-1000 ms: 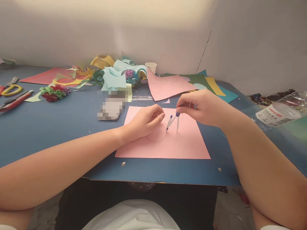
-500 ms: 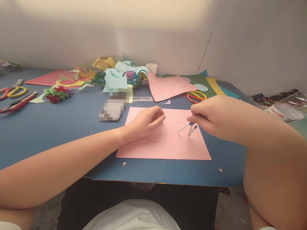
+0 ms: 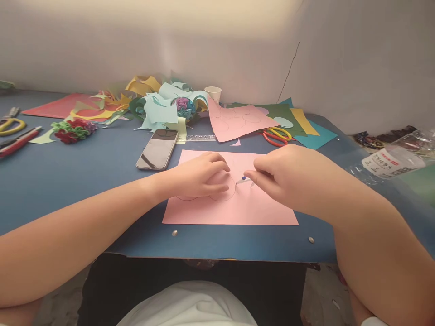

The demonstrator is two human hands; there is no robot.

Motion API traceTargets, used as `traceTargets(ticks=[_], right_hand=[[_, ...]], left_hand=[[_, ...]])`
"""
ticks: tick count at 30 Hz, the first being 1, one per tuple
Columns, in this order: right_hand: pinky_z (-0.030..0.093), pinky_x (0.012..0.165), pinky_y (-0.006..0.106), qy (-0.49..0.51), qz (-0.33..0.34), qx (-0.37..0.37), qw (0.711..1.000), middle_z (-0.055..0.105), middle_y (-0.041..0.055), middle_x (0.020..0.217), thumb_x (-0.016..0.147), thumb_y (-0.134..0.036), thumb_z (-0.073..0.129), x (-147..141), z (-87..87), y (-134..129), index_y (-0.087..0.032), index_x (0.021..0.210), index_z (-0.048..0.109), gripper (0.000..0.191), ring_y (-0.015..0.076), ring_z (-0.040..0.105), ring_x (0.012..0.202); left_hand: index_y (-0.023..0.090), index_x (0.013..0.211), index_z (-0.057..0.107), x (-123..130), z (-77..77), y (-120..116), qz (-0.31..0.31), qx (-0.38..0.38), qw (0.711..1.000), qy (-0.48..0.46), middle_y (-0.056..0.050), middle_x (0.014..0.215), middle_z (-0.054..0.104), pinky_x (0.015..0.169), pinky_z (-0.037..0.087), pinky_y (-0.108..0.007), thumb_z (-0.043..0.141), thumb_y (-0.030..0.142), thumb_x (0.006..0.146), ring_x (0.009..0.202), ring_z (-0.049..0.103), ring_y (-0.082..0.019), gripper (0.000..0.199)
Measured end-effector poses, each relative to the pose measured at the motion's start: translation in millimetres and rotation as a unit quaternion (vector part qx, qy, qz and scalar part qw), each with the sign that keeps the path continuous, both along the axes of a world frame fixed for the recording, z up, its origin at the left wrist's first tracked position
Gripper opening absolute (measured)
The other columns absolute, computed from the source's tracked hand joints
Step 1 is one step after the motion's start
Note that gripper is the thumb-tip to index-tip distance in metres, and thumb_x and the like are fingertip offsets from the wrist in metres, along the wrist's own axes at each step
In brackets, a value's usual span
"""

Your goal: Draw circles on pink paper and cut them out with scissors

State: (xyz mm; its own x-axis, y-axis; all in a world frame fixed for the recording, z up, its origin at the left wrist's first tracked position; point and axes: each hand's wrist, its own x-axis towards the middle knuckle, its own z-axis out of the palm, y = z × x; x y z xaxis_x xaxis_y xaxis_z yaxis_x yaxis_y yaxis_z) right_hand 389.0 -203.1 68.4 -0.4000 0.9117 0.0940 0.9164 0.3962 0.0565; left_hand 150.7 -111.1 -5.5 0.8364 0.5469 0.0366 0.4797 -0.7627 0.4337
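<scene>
A pink sheet of paper [image 3: 231, 213] with drawn circles lies near the table's front edge. My left hand [image 3: 204, 174] rests on its left part with fingers spread, covering some of the circle lines. Between the fingers and thumb of my right hand [image 3: 280, 176] is a small white and blue compass [image 3: 243, 179]. One leg of it reaches the paper by the right edge of the middle circle; its top is hidden by my fingers.
A phone [image 3: 158, 149] lies left of the sheet. Behind are a ruler [image 3: 200, 138], scissors [image 3: 277, 136], a marked pink sheet [image 3: 238, 122], paper scraps [image 3: 158, 113] and a cup [image 3: 213, 94]. Paper flowers [image 3: 73, 130] and pliers [image 3: 20, 141] sit left, a plastic bottle [image 3: 390, 160] right.
My right hand has moved left with the compass, bringing it beside the middle circle. My left hand's fingers have spread and flattened on the paper. The view has shifted slightly.
</scene>
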Motion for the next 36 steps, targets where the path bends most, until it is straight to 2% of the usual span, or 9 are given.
traceTargets(ticks=[6,9,13,18,22,25,27,32,36], right_hand=[[0.016,0.038,0.034,0.015,-0.007,0.006,1.0,0.036,-0.0005,0.044,0.1,-0.04,0.063,12,-4.0,-12,-0.024,0.058,0.024,0.059,0.0113,0.027,0.037],[0.019,0.036,0.034,0.016,-0.035,0.01,0.999,0.043,0.0003,0.045,0.1,-0.048,0.066,25,-3.0,-13,-0.024,0.057,0.029,0.062,0.0125,0.032,0.036],[0.021,0.037,0.036,0.038,-0.054,-0.011,0.998,0.044,-0.0012,0.045,0.1,-0.054,0.07,46,0.6,-5,-0.024,0.055,0.039,0.062,0.0131,0.035,0.035],[0.024,0.038,0.037,0.088,-0.069,-0.032,0.993,0.052,-0.0022,0.048,0.098,-0.046,0.076,59,5.1,14,-0.026,0.063,0.061,0.044,0.0136,0.039,0.034],[0.033,0.041,0.036,0.113,-0.094,-0.062,0.987,0.067,0.0023,0.063,0.096,-0.036,0.079,54,8.0,28,-0.026,0.069,0.07,0.03,0.0181,0.054,0.044],[0.036,0.046,0.036,0.125,-0.099,-0.062,0.985,0.072,0.0032,0.073,0.096,-0.028,0.077,46,7.4,35,-0.026,0.075,0.073,0.021,0.0196,0.058,0.051],[0.038,0.05,0.036,0.139,-0.072,-0.057,0.986,0.073,0.0026,0.075,0.095,-0.022,0.072,41,5.2,38,-0.027,0.077,0.073,0.019,0.0206,0.06,0.058],[0.049,0.07,0.036,0.164,0.048,-0.031,0.985,0.078,0.0037,0.092,0.097,-0.02,0.058,28,-3.8,41,-0.026,0.088,0.071,0.017,0.0262,0.069,0.086],[0.05,0.074,0.037,0.174,0.116,-0.047,0.977,0.081,0.0041,0.099,0.097,-0.018,0.054,22,-5.5,34,-0.028,0.1,0.076,0.024,0.0269,0.072,0.09]], left_hand=[[0.021,0.138,0.068,-3,-2.9,1,-0.033,0.045,0.997,0.052,-0.017,0.155,0.056,0.121,0.043,-0.049,0.057,0.062,0.104,0.149,0.048,-0.036,0.054],[0.02,0.142,0.066,-3,-3.2,1,-0.036,0.05,0.996,0.063,-0.017,0.157,0.055,0.122,0.042,-0.049,0.057,0.06,0.104,0.15,0.047,-0.035,0.056],[0.022,0.141,0.066,-3,-4.2,2,-0.035,0.055,0.996,0.06,-0.017,0.156,0.056,0.121,0.044,-0.049,0.057,0.059,0.104,0.148,0.048,-0.035,0.053],[0.023,0.141,0.066,-4,-9.8,5,-0.041,0.051,0.996,0.054,-0.016,0.156,0.055,0.121,0.043,-0.049,0.057,0.06,0.104,0.148,0.048,-0.035,0.053],[0.022,0.142,0.066,-4,-13.2,5,-0.038,0.047,0.997,0.043,-0.017,0.155,0.054,0.122,0.043,-0.051,0.057,0.06,0.104,0.146,0.049,-0.035,0.054],[0.02,0.14,0.066,-4,-13.8,4,-0.037,0.057,0.997,0.044,-0.018,0.154,0.054,0.121,0.045,-0.051,0.058,0.057,0.104,0.143,0.051,-0.035,0.052],[0.02,0.138,0.067,-3,-14.3,4,-0.04,0.064,0.996,0.041,-0.018,0.152,0.055,0.12,0.046,-0.051,0.058,0.057,0.104,0.142,0.052,-0.036,0.051],[0.02,0.137,0.067,-5,-15.2,4,-0.059,0.096,0.993,0.027,-0.019,0.149,0.058,0.12,0.045,-0.052,0.055,0.058,0.106,0.139,0.054,-0.036,0.05],[0.018,0.141,0.064,-6,-11.3,3,-0.065,0.086,0.993,0.056,-0.02,0.154,0.057,0.123,0.042,-0.051,0.054,0.062,0.107,0.146,0.048,-0.037,0.056]])
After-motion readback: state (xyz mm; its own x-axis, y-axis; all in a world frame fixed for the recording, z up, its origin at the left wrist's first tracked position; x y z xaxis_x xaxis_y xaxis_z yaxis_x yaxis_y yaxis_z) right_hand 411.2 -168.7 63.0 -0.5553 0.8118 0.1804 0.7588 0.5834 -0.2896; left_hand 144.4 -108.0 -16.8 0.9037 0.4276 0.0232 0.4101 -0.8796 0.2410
